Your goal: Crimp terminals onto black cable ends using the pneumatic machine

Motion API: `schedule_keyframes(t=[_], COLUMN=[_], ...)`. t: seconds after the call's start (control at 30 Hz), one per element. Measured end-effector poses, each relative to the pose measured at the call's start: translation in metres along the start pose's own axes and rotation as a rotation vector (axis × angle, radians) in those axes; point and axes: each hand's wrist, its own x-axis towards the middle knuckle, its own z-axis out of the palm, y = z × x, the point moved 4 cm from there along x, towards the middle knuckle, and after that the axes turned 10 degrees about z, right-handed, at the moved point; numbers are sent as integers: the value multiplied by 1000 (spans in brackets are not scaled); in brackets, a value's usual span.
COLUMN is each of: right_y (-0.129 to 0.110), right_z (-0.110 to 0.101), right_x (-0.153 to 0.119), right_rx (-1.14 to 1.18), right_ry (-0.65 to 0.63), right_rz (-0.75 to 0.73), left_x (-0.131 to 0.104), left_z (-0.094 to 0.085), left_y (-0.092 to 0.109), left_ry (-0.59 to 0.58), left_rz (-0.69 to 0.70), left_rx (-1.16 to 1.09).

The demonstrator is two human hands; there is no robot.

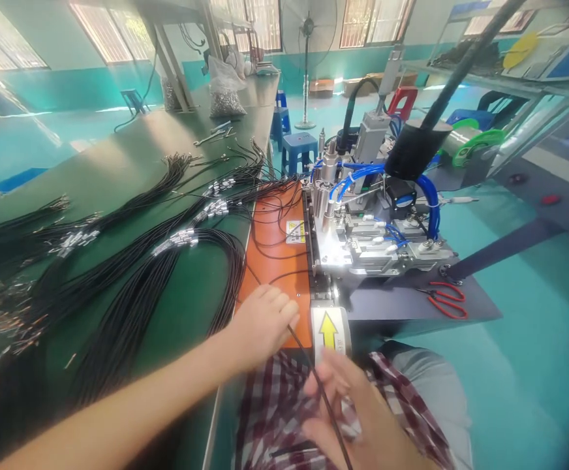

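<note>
My left hand is closed around a black cable above the near end of the orange plate. From that fist the cable slants down to the right, passing my right hand. The right hand's fingers are apart and slightly blurred, with the cable running across in front of the palm; I see no firm grip on it. Other thin black cables curve over the orange plate toward the machine. A white part with a yellow arrow lies just beyond my right hand.
Bundles of black cables with metal ends cover the green table at left. Red-handled pliers lie on the machine's grey base at right. A bag of small parts, blue stools and a fan stand farther back.
</note>
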Motion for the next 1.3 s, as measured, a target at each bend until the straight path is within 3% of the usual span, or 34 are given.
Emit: schedule_keyframes(t=[0.1,0.23,0.3,0.4,0.53,0.63,0.73,0.8,0.87,0.93,1.0,1.07,1.17,1.3], right_y=[-13,-20,-22,-22,-20,-20,-19,-14,-7,0,7,13,18,13], right_z=[-12,-39,-43,-40,-32,-30,-27,-19,-8,-1,-3,-11,-29,-44], right_x=[-2,-3,-4,-5,-4,-3,1,6,13,20,24,24,19,20], right_rx=[-26,-75,-117,-165,-169,-139,-63,65,264,465,552,553,500,408], right_ry=[111,216,170,91,80,56,-29,-137,-236,-224,-164,-146,-150,-31], right_rz=[-47,3,-25,-55,-96,-118,-71,28,173,285,319,327,352,406], left_x=[-6,-38,-58,-78,-74,-64,-54,-44,-28,-14,-9,-11,-20,-22], left_z=[5,-7,-14,-7,15,17,-1,-19,-31,-30,-24,-18,-13,-11], left_y=[6,-4,-24,-52,-69,-71,-61,-41,-11,19,36,34,19,18], left_ry=[-11,30,166,222,207,195,185,212,197,13,-180,-196,-93,-90], left_rz=[-31,-66,-307,-579,-633,-633,-626,-583,-360,-173,-152,-253,-381,-345], left_rx=[-36,-113,-95,-30,-53,-57,-43,-52,-296,-705,-966,-962,-798,-730])
